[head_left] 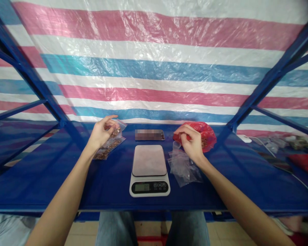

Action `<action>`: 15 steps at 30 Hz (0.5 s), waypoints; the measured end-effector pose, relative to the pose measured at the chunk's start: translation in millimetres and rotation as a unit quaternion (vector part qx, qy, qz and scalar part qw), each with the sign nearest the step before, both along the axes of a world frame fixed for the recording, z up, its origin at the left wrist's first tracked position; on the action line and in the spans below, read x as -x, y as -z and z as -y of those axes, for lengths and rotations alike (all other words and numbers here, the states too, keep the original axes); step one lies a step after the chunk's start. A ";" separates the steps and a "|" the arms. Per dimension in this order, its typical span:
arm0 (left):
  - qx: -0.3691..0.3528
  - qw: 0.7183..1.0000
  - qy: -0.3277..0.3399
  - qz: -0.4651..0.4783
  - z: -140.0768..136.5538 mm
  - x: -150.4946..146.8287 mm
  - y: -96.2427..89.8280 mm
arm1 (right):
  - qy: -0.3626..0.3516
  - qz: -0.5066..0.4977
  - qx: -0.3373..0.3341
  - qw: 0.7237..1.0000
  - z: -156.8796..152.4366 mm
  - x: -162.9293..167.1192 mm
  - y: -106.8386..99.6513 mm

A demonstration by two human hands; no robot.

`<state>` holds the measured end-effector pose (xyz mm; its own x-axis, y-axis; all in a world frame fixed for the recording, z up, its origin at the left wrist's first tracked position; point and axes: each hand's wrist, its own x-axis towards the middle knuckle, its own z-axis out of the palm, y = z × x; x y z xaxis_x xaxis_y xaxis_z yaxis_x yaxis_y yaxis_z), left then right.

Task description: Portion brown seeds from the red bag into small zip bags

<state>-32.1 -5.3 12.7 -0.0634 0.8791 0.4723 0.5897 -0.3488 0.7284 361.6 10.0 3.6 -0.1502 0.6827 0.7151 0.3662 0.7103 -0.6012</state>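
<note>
My left hand (102,132) is at the back left, its thumb and bent fingers closed on a clear zip bag (121,126) with brown bits inside. Just below it lies another filled zip bag (109,147). On the right, my right hand (192,140) hovers with curled fingers, thumb and index apart, and nothing visible between them. Under those fingertips is a small clear plastic cup (177,145). Behind the hand spreads a red plastic bag (207,131) with brown bits in it. A pile of flat clear zip bags (183,169) lies below my right hand.
A white kitchen scale (150,167) stands in the middle of the blue table (105,188). Behind it lies a phone-like dark object (149,135), partly blurred. Blue metal posts (264,82) rise at both sides. At the far right are a white cable (263,147) and more bags.
</note>
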 end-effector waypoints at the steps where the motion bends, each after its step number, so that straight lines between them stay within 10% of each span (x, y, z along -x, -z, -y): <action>1: -0.013 0.998 0.017 0.054 -0.5 -10.4 -4.0 | -0.025 -0.011 0.044 0.999 -0.5 6.7 -2.2; 7: 0.044 0.965 0.221 0.133 -19.5 -84.3 -26.4 | -0.261 -0.055 0.285 0.920 -20.9 56.6 -12.7; 15: 0.022 0.953 0.285 0.098 -53.1 -106.8 -73.2 | -0.272 -0.123 0.340 0.892 -66.0 68.3 -64.9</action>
